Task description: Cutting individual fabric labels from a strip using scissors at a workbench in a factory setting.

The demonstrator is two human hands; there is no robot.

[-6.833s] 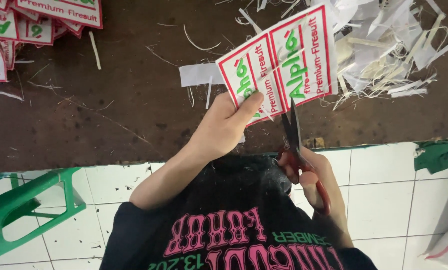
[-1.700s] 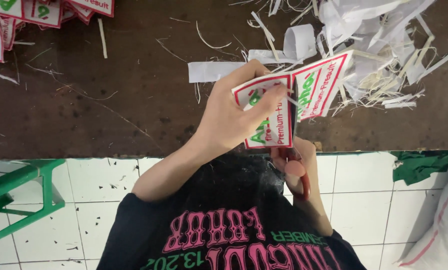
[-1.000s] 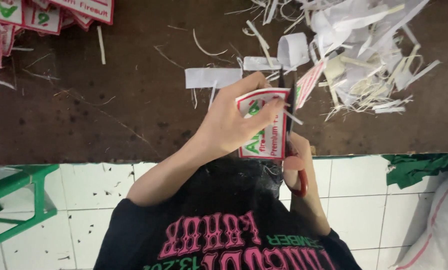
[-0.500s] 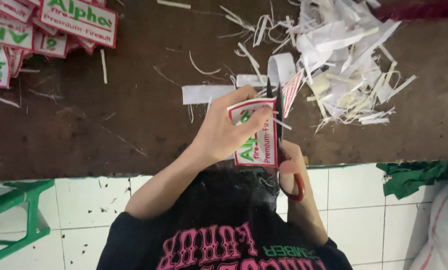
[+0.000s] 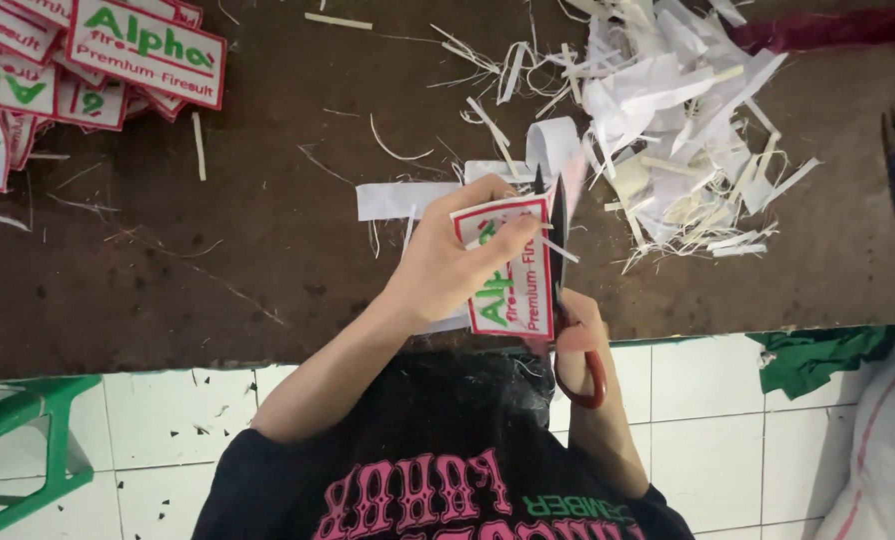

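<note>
A white, red-bordered label (image 5: 508, 275) with green lettering stands near frame centre, red-handled scissors (image 5: 568, 300) cutting along its right edge.

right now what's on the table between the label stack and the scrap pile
Head view: mostly bare brown table between label stack and scrap pile, with stray paper slivers.

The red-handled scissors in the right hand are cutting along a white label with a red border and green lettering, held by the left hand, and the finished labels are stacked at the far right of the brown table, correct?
Not quite. The head view shows the stack of finished labels at the far left of the brown table; the right side holds the pile of white paper scraps. The rest stands: the right hand works the red-handled scissors along the white, red-bordered label held by the left hand.
</note>
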